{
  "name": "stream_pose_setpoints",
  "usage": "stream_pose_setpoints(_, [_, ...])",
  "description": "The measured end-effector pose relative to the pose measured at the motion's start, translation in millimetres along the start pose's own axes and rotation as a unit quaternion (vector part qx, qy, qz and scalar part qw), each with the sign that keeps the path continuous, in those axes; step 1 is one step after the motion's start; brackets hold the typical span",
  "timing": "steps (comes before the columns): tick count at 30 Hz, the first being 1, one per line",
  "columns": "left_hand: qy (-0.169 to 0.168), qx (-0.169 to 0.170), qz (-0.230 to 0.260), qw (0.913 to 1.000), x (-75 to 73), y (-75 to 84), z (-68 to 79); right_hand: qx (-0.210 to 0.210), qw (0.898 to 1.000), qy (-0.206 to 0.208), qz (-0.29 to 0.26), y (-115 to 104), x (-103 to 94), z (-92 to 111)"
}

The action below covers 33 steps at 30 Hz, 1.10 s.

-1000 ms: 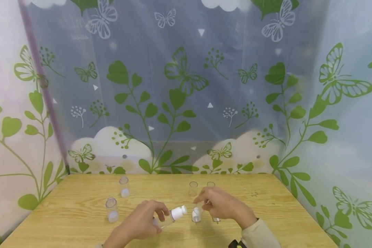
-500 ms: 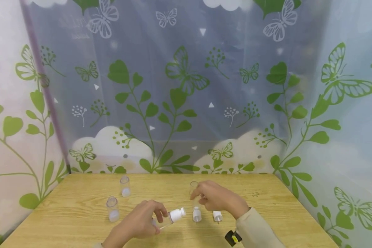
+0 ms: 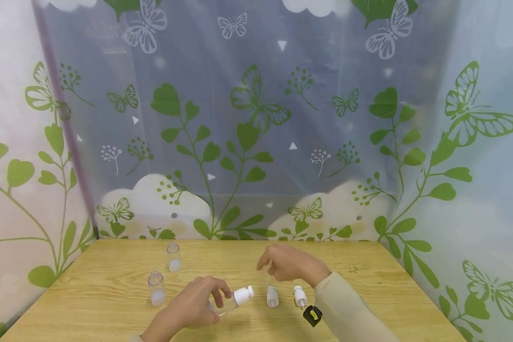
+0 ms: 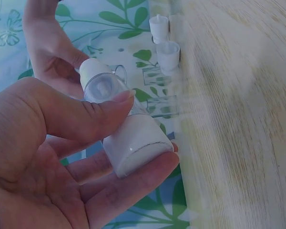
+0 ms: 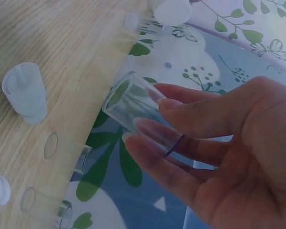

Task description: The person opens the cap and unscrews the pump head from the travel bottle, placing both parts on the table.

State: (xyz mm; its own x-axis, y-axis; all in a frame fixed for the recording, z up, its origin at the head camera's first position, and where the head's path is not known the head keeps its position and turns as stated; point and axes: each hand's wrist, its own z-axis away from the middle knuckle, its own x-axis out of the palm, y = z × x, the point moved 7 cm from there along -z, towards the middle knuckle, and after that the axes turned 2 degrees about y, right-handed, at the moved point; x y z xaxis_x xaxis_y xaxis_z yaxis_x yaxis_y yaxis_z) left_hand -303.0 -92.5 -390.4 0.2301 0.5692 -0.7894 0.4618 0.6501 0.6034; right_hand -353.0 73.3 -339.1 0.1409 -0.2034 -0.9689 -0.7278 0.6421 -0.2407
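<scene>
My left hand [image 3: 194, 302] holds a small bottle [image 3: 242, 296] tilted, its white pump top pointing right; in the left wrist view the thumb presses its clear side and fingers support the white base [image 4: 139, 147]. My right hand [image 3: 289, 262] pinches a clear open-ended cylinder, like a cap [image 5: 140, 106], between thumb and fingertips, raised over the table. Two white pump heads [image 3: 272, 297] [image 3: 300, 296] stand below the right hand. Two more clear cylinders [image 5: 66, 152] [image 5: 45, 208] show in the right wrist view; the right hand hides them in the head view.
Two clear bottles with white bottoms [image 3: 156, 289] [image 3: 174, 258] stand at the table's left, beyond the left forearm. The wooden table [image 3: 102, 280] meets a printed leaf-and-butterfly curtain [image 3: 248, 190] behind, with side curtains left and right.
My right hand has moved left and slightly farther back with the clear cylinder, uncovering the right pump head. My left hand has stayed nearly still with its bottle.
</scene>
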Motion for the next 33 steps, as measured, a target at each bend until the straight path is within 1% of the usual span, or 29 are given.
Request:
stream_pose_setpoints(6, [0.002,-0.001,0.001,1.0,-0.7,-0.7,0.8,0.012,1.0,-0.008,0.014,3.7,2.4,-12.5])
stream_pose_setpoints(13, [0.003,0.005,0.008,0.9999,-2.2,1.3,2.8,0.049,0.998,-0.031,0.039,5.5,5.4,-24.1])
stream_pose_setpoints(18, [0.001,0.008,0.004,1.0,-2.2,1.3,2.7,0.067,0.996,-0.043,0.04,5.6,8.6,-31.2])
stream_pose_setpoints(26, [-0.005,0.005,0.005,1.0,-2.5,0.4,2.9,0.059,0.995,-0.046,0.059,5.1,15.2,-41.6])
stream_pose_setpoints(33, [-0.005,0.006,0.009,0.9999,-4.3,0.3,4.3,0.088,0.992,-0.056,0.066,14.1,23.3,-50.7])
